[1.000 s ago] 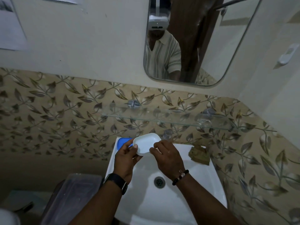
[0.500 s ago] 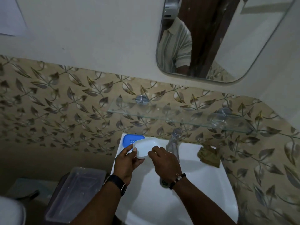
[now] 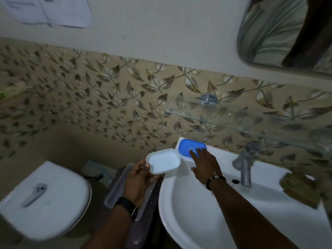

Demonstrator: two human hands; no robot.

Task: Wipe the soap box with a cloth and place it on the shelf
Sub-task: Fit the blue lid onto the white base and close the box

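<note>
White soap box half [image 3: 163, 161]: pinched in left hand [image 3: 139, 182], left of basin [image 3: 197, 212]. Blue drainer half [image 3: 193, 147]: on basin's back corner, under right hand [image 3: 204, 165], fingers spread flat. Advised: lift level; fetch cloth [image 3: 301, 189] beside tap.

The right grip [image 3: 204, 162] hides part of the blue tray [image 3: 188, 147]; far right of it, the cloth [image 3: 301, 191] is blurred.

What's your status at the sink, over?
Left hand holds white soap-box tray, clear of basin. Right hand open, fingertips on blue insert at sink corner. Cloth untouched by tap. Glass shelf unobstructed.
</note>
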